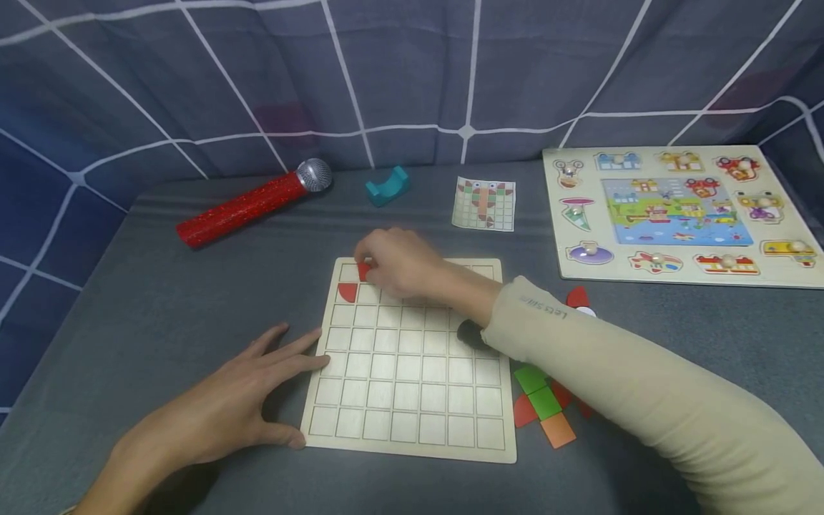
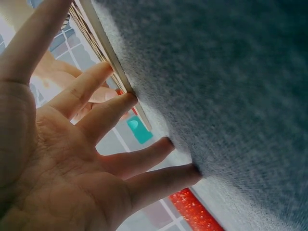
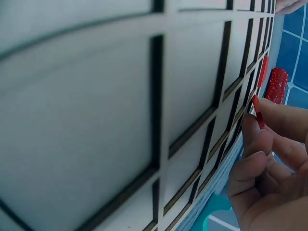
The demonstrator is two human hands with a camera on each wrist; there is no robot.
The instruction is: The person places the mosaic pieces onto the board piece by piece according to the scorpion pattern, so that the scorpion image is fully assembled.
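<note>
A light wooden grid board [image 1: 408, 365] lies on the grey table. My right hand [image 1: 405, 266] is over its far left part and pinches a small red piece [image 3: 257, 111] between thumb and fingers, at a cell of the far row. One red quarter-round piece [image 1: 347, 292] sits in a left-column cell of the second row. Along the board's left edge my left hand [image 1: 225, 400] spreads its fingers, with thumb and fingertips touching the rim. The left wrist view shows those fingers [image 2: 115, 113] straight, the palm holding nothing.
Green squares [image 1: 544, 403], an orange square [image 1: 558, 430] and red pieces [image 1: 524, 411] lie right of the board, partly under my sleeve. Beyond are a pattern card [image 1: 484, 204], a teal curved block [image 1: 388, 187], a red microphone [image 1: 247, 209] and a knobbed picture puzzle [image 1: 682, 268].
</note>
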